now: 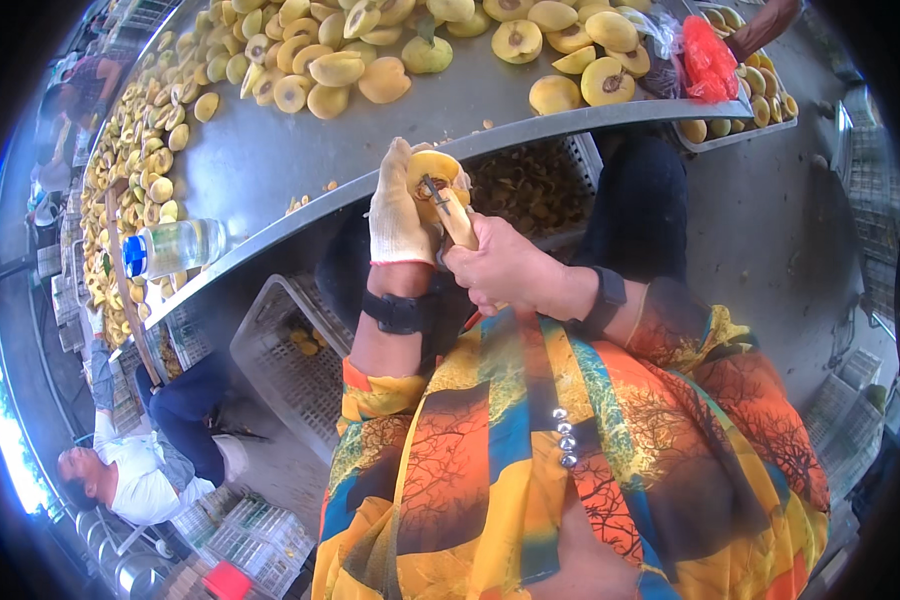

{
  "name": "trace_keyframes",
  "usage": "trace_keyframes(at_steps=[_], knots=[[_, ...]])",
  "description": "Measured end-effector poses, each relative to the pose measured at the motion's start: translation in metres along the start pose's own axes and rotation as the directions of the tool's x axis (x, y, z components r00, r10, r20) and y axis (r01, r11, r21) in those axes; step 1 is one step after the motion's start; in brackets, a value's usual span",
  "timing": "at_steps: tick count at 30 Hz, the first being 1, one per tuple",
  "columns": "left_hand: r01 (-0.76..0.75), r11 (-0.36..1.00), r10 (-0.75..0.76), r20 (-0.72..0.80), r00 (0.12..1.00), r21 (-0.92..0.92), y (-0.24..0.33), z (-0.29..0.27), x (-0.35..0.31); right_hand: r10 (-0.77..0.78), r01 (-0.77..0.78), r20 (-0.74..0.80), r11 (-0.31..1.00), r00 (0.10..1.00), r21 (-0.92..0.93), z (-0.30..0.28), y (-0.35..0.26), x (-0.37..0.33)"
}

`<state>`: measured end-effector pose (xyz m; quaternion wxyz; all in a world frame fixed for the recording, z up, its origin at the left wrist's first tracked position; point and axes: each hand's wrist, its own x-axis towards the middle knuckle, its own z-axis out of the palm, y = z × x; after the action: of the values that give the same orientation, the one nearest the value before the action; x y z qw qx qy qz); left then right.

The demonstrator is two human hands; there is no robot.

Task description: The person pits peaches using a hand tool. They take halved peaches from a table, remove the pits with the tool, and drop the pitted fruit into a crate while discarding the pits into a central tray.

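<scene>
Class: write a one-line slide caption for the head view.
A gloved left hand holds a halved yellow fruit while the bare right hand holds a pale-handled tool at its centre.

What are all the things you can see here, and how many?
Fruit half: one, yellow, in the left grip
Carving tool: one, wooden handle and dark metal tip, in the right grip
Other fruit: many, mostly yellow, across the table
Table: one, grey, in front
Bottle: one, clear with blue cap, table's left side
Plastic bag: one, red, table's right corner
Scraps: many, brownish, below the table
Crates: several, pale grey, around the floor
Other people: at least two, one white-topped, left
Shirt: one, multicoloured, on the wearer
Wristbands: two, black, one per wrist
Left grip: one, cream glove, centre
Right grip: one, bare, centre
</scene>
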<state>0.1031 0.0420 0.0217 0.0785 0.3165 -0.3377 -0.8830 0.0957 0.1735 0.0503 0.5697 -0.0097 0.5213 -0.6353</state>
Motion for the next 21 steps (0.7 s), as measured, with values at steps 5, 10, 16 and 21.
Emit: trace_keyframes(at_steps=[5,10,16,21], knots=[[0.08,0.997,-0.08,0.002,0.997,0.014,0.002,0.003,-0.001,0.059,-0.058,-0.021,0.998,0.998,0.035,0.006,-0.001,-0.002],[-0.033,0.969,0.016,0.069,0.998,0.244,-0.003,0.002,0.003,0.108,-0.108,-0.024,0.994,0.994,0.008,0.006,-0.002,-0.002],[0.191,0.981,-0.187,0.143,0.972,-0.014,-0.006,-0.002,0.002,0.1,-0.099,-0.029,0.995,0.995,0.016,0.008,0.0,-0.003],[0.2,0.976,-0.192,0.093,0.977,-0.085,-0.009,-0.005,0.003,0.135,-0.143,0.082,0.984,0.988,0.105,-0.002,0.002,0.0]])
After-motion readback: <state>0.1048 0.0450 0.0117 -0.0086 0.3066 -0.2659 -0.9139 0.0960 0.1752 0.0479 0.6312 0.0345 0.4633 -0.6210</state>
